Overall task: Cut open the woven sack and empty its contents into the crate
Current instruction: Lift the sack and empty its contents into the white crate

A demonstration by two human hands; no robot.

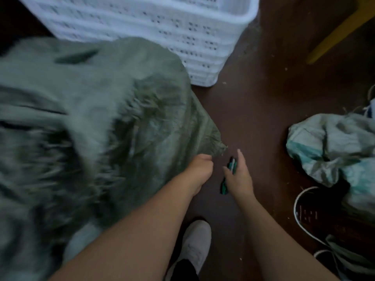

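A big grey-green woven sack (97, 110) fills the left half of the view, blurred by motion. My left hand (199, 168) grips the sack's fabric just below its frayed corner. My right hand (238, 177) is beside it over the dark floor and holds a green-handled cutting tool (228, 176); the forefinger points forward. A white perforated plastic crate (182, 33) stands behind the sack at the top of the view. What the sack holds is hidden.
Crumpled pale green empty sacks (334, 147) lie on the brown floor at the right, over a dark round basin (310, 216) with a white rim. A yellow wooden leg (334, 33) slants at top right. My white shoe (194, 246) is at the bottom centre.
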